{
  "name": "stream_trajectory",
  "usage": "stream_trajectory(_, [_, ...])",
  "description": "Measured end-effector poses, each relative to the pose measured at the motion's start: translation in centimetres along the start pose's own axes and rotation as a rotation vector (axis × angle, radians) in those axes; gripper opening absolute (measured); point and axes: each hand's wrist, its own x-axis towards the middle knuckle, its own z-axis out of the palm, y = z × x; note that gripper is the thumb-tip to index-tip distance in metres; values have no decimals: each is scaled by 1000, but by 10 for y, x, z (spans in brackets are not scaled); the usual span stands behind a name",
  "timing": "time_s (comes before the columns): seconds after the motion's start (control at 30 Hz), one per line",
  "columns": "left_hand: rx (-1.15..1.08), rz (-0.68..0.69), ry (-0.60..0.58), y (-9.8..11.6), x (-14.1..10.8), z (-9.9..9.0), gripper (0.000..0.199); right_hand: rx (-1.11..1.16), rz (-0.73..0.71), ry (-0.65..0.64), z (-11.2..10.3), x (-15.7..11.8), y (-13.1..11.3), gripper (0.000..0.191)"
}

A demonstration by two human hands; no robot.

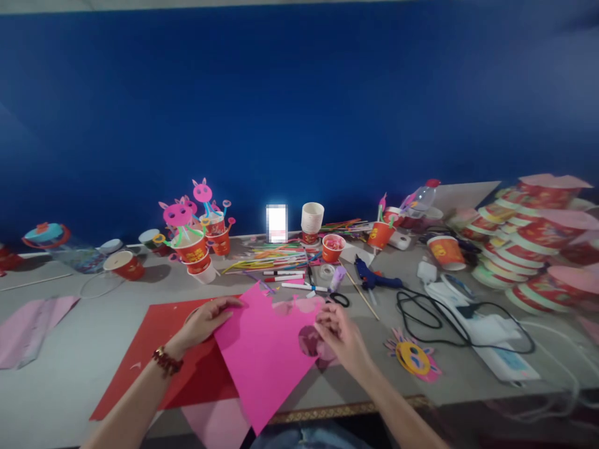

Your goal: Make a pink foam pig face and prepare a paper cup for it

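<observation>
A bright pink sheet of paper [266,358] is held up in front of me, tilted cornerwise. Its upper edge is cut away in curved notches, and a round opening shows near its right side. My left hand [214,317], with a beaded bracelet on the wrist, pinches the sheet's left edge. At the right edge, beside the round opening, the fingers of my right hand [340,333] close on the sheet; their tips are partly blurred. Beneath lies a large red sheet [135,355], and paler pink paper [215,424] shows at the table's front edge.
Several markers [304,287], black-handled scissors [340,300] and a blue glue gun [377,277] lie beyond the sheet. A black cable [421,333] loops toward a white power strip [505,358]. Stacked red cups [538,249] stand right; cup figures [194,252] stand back left.
</observation>
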Motion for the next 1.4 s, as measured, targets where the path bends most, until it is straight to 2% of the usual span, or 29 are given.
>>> stream_trajectory(0.17, [147, 74, -51, -8, 13, 4, 35, -139, -29, -30, -3, -5, 2, 24])
stream_trajectory(0.37, [474, 163, -77, 0, 24, 13, 48, -443, -56, -92, -5, -12, 7, 27])
stream_trajectory(0.53, [687, 227, -33, 1, 30, 17, 44, -584, -81, -147, -7, -14, 3, 20])
stream_trajectory(0.63, [850, 275, 47, 1, 29, 21, 38, -654, -87, -184, -7, -13, -1, 16])
stream_trajectory(0.77, [955, 363, 170, 7, 14, 47, 32, -713, -96, -206, -6, -14, 2, 15])
stream_trajectory(0.83, [947, 406, 133, 11, 2, 68, 37, -735, -104, -199, -5, -14, 2, 14])
stream_trajectory(0.93, [991, 478, -72, 15, -14, 99, 66, -791, -166, -157, 1, -14, -5, 15])
stream_trajectory(1.03, [1033, 496, -125, 15, -21, 115, 80, -808, -304, -249, 13, -12, -16, 20])
stream_trajectory(1.1, [1043, 496, -130, 14, -22, 116, 80, -800, -366, -357, 19, -11, -20, 26])
stream_trajectory(1.17, [1032, 491, -131, 13, -21, 114, 80, -806, -365, -392, 19, -9, -19, 27])
stream_trajectory(1.4, [910, 465, -186, 12, -14, 102, 86, -772, -305, -259, -3, -15, -3, 28])
